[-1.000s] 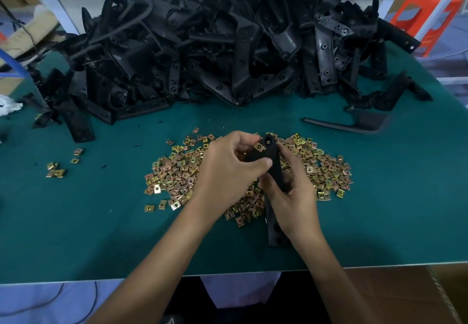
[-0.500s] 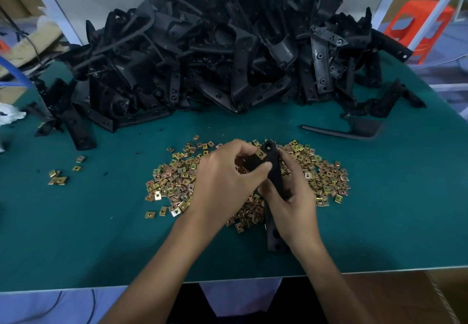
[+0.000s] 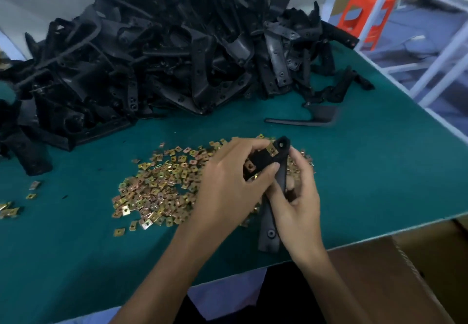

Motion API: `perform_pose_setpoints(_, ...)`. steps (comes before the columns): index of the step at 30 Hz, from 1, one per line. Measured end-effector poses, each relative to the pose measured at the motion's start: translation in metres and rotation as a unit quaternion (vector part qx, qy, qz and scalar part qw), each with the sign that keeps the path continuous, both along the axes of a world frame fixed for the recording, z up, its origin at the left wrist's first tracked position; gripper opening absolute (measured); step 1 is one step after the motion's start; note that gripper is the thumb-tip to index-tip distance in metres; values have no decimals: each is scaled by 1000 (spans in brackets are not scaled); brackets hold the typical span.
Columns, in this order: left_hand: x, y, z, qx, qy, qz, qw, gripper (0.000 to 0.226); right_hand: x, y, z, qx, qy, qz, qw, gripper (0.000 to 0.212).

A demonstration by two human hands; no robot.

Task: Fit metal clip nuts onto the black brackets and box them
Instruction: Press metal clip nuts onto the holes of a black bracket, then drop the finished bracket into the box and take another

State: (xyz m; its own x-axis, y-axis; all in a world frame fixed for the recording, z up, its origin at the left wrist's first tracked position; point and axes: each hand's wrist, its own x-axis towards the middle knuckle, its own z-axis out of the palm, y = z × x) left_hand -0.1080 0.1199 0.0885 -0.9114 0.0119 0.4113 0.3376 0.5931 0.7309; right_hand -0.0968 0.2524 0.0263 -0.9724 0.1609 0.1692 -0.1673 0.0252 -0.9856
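- Bracket in hand [image 3: 270,233]: a long strip of black moulded plastic with a cranked upper end. It is held just above the counter [image 3: 76,260] near its near edge, over the right side of the loose nuts. Judged light, stiff and matt, so it is unlikely to slip. The plain middle shank looks the best place to hold it, leaving the holed tabs free.
- Fitted clip nut [image 3: 272,149]: brass-coloured, seated on the upper tab. A second clip nut [image 3: 250,168] sits on a lower tab.
- Left hand [image 3: 228,187]: fingers curled round the bracket's upper end, thumb pressed close beside the second nut.
- Right hand [image 3: 296,202]: fingers wrapped round the shank, with the lower end sticking out below the palm.
- Loose clip nuts [image 3: 157,192]: a spread heap mid-counter, towards the near edge. Judged thin, springy and sharp-edged, each best pinched by its flat faces with the open mouth leading.
- Bracket heap [image 3: 177,52]: tangled along the far edge. Judged easiest to draw one out by a free end.
- Cardboard box [image 3: 379,285]: below the near right corner. Its contents are hidden.
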Motion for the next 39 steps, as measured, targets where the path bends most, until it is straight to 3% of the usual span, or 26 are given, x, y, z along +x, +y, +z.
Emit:
perform_pose_setpoints(5, 2, 75, -7, -14, 8, -152, 988, 28, 44, 58, 1, -88, -49, -108, 989, 49)
perform_pose_setpoints(9, 14, 138, -20, -38, -33, -273, 961, 35, 94, 108, -4, -75, -84, -188, 976, 47)
perform_pose_setpoints(13, 33, 181, -28, -72, -67, -374, 922, 59, 144, 160, -12, -85, -109, -282, 950, 43)
perform_pose_setpoints(16, 39, 188, -35, -63, -62, -400, 912, 55, 159, 213, -18, -84, -115, -363, 921, 42)
perform_pose_setpoints(18, 40, 185, -38, -57, -69, -404, 910, 43, 157, 257, -30, -94, -136, -401, 901, 51)
perform_pose_setpoints(22, 36, 173, -39, -79, -83, -387, 915, 31, 147, 328, -49, -108, -260, -435, 855, 96)
perform_pose_setpoints(24, 35, 164, -36, -92, -87, -371, 920, 29, 148, 340, -62, -75, -315, -434, 841, 94)
perform_pose_setpoints(27, 33, 141, -33, -94, -95, -335, 933, 29, 148, 323, -69, 24, -320, -403, 857, 59)
perform_pose_setpoints(31, 21, 99, -30, -84, -117, -265, 953, 24, 114, 276, -40, 166, -235, -331, 899, 17)
perform_pose_setpoints(36, 15, 22, -23, -31, -139, -161, 977, 24, 39, 191, 15, 243, -56, -228, 941, 10)
perform_pose_setpoints(39, 19, -21, -22, -3, -154, -82, 985, 20, -37, 139, 30, 246, -52, -121, 960, 8)
